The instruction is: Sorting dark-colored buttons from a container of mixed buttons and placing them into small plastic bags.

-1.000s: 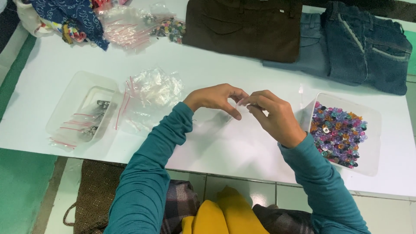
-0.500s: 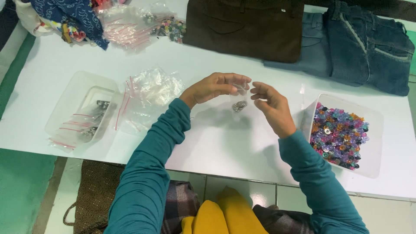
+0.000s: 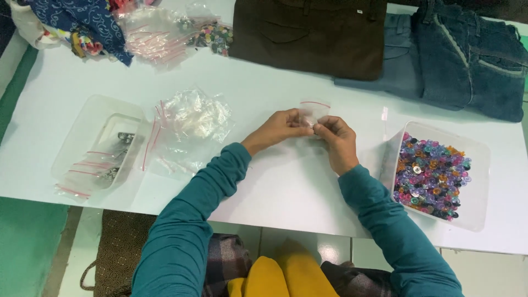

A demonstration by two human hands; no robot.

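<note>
My left hand [image 3: 278, 129] and my right hand [image 3: 335, 137] meet above the middle of the white table [image 3: 286, 187]. Together they pinch a small clear zip bag [image 3: 312, 111] with a red seal strip, held upright between the fingertips. Whatever is inside the bag is hidden by my fingers. To the right stands a clear plastic tub [image 3: 437, 173] full of coloured buttons. On the left lies a heap of empty clear zip bags [image 3: 190, 124].
A clear tub [image 3: 99, 148] with filled small bags sits at the left. Brown trousers [image 3: 311, 33] and blue jeans [image 3: 462, 55] lie folded along the back. Patterned cloth [image 3: 77, 22] and more bags of buttons [image 3: 165, 30] are at the back left.
My hands have come closer together and shifted slightly. The small bag, earlier hanging between spread fingers, is now pinched upright at the fingertips.
</note>
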